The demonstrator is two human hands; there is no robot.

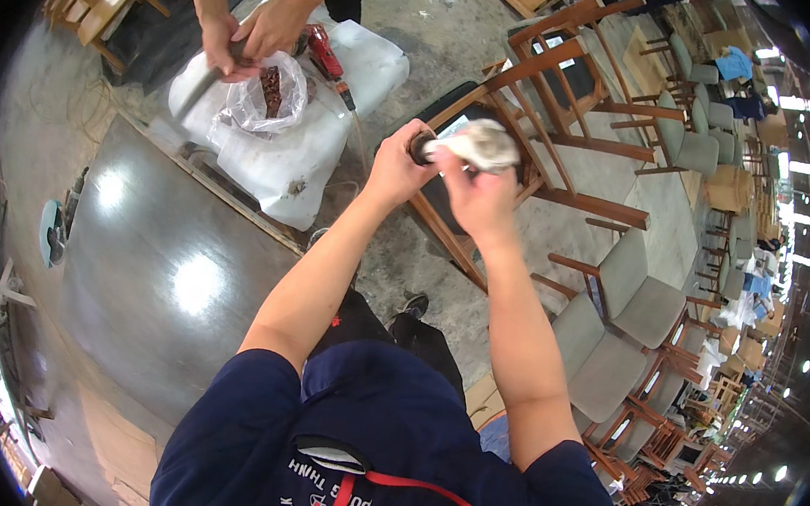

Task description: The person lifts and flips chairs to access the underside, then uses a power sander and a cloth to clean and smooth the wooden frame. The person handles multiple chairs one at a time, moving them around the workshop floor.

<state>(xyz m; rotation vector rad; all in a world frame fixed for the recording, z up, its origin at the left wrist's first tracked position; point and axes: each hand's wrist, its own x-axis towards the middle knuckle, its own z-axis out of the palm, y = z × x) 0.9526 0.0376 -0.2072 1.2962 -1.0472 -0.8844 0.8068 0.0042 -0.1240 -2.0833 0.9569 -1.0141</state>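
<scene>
Both my hands are raised in front of me, over a brown wooden chair frame (436, 239) that lies tipped. My left hand (398, 165) is closed around a small dark round thing (421, 148), mostly hidden by the fingers; its kind I cannot make out. Fingers and thumb of my right hand (478, 202) grip a whitish, stained cloth (478, 146), smeared by motion. The cloth's near end is close to the dark thing; whether they touch is not clear.
Across from me a co-worker's hands (260, 37) hold a grey-brown bar. A white padded surface (292, 173) carries a clear bag (288, 111) of small brown pieces and a red power tool (321, 51). A dark glossy panel (168, 244) stands left; upholstered chairs (601, 359) crowd the right.
</scene>
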